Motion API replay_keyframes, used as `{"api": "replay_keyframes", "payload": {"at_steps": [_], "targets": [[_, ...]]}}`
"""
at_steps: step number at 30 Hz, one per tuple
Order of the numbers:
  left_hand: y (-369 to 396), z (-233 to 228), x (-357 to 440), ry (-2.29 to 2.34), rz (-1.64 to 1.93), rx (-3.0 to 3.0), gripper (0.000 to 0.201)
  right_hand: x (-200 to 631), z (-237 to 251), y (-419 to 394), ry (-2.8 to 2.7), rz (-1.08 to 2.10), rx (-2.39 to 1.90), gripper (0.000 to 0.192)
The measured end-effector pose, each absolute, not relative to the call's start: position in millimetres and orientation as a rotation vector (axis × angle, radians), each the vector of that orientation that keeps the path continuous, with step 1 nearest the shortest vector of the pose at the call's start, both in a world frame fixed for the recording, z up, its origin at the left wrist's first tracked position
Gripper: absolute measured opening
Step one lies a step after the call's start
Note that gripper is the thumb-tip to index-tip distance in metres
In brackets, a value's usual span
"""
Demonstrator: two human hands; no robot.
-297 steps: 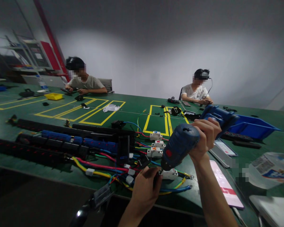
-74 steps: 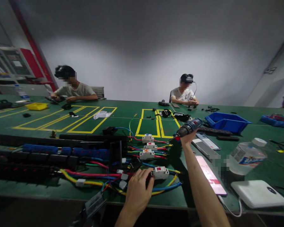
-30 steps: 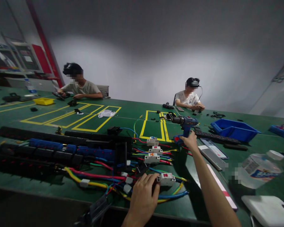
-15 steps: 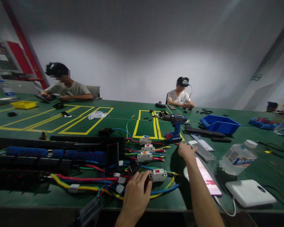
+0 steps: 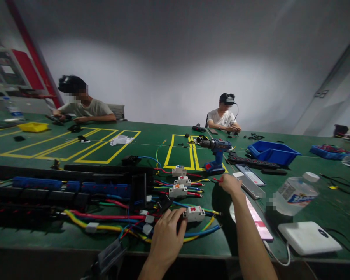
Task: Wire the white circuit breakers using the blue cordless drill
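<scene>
My left hand (image 5: 169, 229) rests at the near edge of the wiring, with thumb and forefinger curled around the left end of a white circuit breaker (image 5: 195, 213) with a red switch. Blue and yellow-green cables (image 5: 205, 230) with bare lugs run under and beside that breaker. Farther right, my right hand (image 5: 231, 184) is closed in a pinch just below a blue cordless drill (image 5: 217, 153). From its fingertips a slim red piece (image 5: 217, 180) sticks out to the left; its kind is too small to tell. More circuit breakers (image 5: 178, 190) lie in a row behind the first.
Black and blue rail assemblies (image 5: 105, 189) fill the left side. To the right lie phones (image 5: 259, 221), a water bottle (image 5: 296, 194), a white power bank (image 5: 309, 238) and a blue bin (image 5: 272, 152). Two people (image 5: 87, 109) sit across the table.
My right hand has drawn its fingers together and now pinches the red piece, where its forefinger was stretched out before. My left hand stays at the breaker.
</scene>
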State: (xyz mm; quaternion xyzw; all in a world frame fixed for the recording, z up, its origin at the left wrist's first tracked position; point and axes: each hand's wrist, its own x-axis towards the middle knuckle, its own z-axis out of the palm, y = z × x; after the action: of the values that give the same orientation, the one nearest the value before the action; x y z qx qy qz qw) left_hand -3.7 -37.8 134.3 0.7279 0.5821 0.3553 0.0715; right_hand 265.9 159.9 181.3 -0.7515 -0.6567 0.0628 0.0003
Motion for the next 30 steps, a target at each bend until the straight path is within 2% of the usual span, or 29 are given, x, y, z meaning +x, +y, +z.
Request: {"api": "replay_keyframes", "payload": {"at_steps": [10,22,30], "targets": [[-38.2,135.9,-2.9,1.764,1.096,2.204,0.032,283.1,188.0,155.9,-1.840,0.231,-2.419,0.031],[-37.7,133.3,-2.7,1.754,1.097,2.204,0.033,287.1,182.3,159.5,-1.860,0.297,-2.445,0.028],[-39.4,138.2,2.7,1.609,1.290,2.162,0.032,285.2,177.0,164.5,-1.981,0.315,-2.386,0.018]]}}
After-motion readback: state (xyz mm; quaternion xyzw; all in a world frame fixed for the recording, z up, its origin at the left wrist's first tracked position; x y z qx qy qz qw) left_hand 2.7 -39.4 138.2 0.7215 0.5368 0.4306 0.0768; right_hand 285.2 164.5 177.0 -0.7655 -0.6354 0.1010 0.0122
